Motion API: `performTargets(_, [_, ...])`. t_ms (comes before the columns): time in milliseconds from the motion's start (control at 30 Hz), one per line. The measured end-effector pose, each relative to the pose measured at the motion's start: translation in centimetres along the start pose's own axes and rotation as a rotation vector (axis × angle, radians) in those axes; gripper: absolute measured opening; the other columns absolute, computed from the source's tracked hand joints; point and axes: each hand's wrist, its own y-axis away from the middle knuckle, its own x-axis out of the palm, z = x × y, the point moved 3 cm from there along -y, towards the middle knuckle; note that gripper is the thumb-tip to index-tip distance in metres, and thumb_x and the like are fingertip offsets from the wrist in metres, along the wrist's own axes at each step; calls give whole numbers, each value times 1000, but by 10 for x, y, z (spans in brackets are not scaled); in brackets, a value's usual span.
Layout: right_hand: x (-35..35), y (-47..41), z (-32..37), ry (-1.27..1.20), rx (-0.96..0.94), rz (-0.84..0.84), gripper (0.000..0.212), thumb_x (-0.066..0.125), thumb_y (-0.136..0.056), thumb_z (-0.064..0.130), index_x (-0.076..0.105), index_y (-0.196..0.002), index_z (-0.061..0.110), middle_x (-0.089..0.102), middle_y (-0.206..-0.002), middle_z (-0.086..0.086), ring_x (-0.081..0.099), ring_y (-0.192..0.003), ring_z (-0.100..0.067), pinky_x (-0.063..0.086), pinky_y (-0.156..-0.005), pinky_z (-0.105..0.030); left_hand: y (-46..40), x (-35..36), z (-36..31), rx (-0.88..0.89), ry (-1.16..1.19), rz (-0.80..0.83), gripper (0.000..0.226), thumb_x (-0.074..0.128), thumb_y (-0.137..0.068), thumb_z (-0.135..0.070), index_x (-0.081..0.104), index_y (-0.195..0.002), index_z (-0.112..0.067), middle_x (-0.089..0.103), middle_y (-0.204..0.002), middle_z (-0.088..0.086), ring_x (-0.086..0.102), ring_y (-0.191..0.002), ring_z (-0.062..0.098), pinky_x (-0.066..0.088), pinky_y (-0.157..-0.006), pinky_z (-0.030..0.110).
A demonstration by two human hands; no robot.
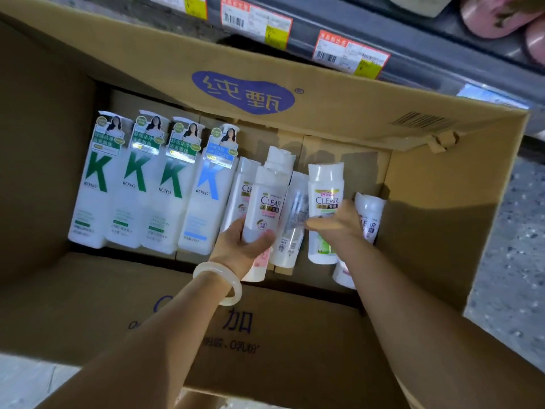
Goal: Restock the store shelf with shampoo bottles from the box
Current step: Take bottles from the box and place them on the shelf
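Inside the box [427, 202], both hands [239, 246] grip white CLEAR bottles [267, 202].

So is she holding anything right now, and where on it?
Yes, both hands hold Clear shampoo bottles: the left hand grips the pink-labelled bottle around its lower body, the right hand the green-labelled bottle at mid-body.

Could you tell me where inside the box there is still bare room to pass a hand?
Bare floor shows along the far wall, beyond the CLEAR bottles. The KONO bottles lie packed side by side; the CLEAR cluster is crowded, each hand, left and right, gripping one.
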Motion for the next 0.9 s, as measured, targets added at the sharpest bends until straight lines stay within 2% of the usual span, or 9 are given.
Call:
performTargets(100, [-25, 28, 21, -202, -136, -31, 39, 72, -65, 3, 48, -94, 14, 61, -83, 3, 60, -77, -12, 48, -61, -21, 12, 0, -29, -18, 9, 73, 14, 69, -81, -23, 61, -91, -28, 71, -77, -11, 68, -63, 1, 51, -53, 13])
performTargets(167, [-53, 53, 41, -278, -251, -37, 40, 72, -63, -1, 49, -95, 10, 59, -76, 7, 57, -65, 2, 43, -51, -8, 30, 0, -61, 10, -3, 65, 17, 67, -82, -19, 61, -97, -24, 72, -87, -4, 69, -73, 11, 54, -62, 23])
performTargets(233, [-84, 86, 60, -273, -322, -23, 41, 73, -62, 7, 54, -98, 6, 62, -75, 5, 57, -59, 6, 40, -47, -6, 56, -2, -96, 77, 5, 6, 21, 66, -82, -16, 60, -101, -24, 70, -89, -3, 68, -76, 10, 52, -61, 22])
performTargets(300, [-116, 126, 76, -242, -361, -12, 43, 73, -61, 18, 55, -99, 8, 64, -79, 3, 61, -64, -4, 43, -47, -14, 89, -3, -135, 146, 68, -54, 25, 68, -79, -11, 59, -94, -29, 69, -82, -9, 66, -64, 1, 50, -49, 14])
performTargets(367, [-152, 167, 92, -316, -410, -56, 35, 75, -63, 14, 55, -92, 15, 64, -75, 8, 62, -65, -6, 47, -51, -21, 128, 0, -176, 202, 90, -70, 31, 70, -78, -6, 57, -93, -29, 67, -78, -11, 64, -56, -3, 48, -44, 13])
performTargets(533, [-244, 275, 127, -418, -472, -83, 39, 73, -68, 1, 53, -101, 2, 65, -85, -13, 64, -72, -22, 51, -56, -28, 241, 15, -274, 295, 152, -39, 30, 70, -78, -3, 56, -101, -14, 65, -84, 6, 62, -61, 11, 50, -48, 24])
performTargets(600, [-284, 321, 140, -435, -521, -103, 41, 74, -68, 3, 52, -103, 4, 65, -87, -12, 63, -71, -17, 48, -50, -17, 291, 21, -308, 357, 170, -23, 26, 70, -78, -6, 60, -98, -19, 67, -85, 2, 63, -68, 11, 50, -53, 23])
performTargets(767, [-370, 429, 159, -462, -652, -193, 44, 75, -68, -1, 50, -94, 23, 62, -83, 3, 59, -60, 9, 45, -50, -11, 406, 37, -379, 488, 176, 43, 35, 74, -76, -13, 59, -105, -26, 70, -90, -5, 65, -76, 10, 50, -55, 20])
performTargets(900, [-419, 507, 160, -471, -718, -323, 46, 78, -65, 9, 43, -84, 32, 58, -81, 13, 56, -62, 13, 40, -49, -10, 479, 48, -428, 604, 169, 138, 29, 69, -77, -1, 59, -95, -21, 70, -78, -7, 67, -62, 6, 51, -49, 18])
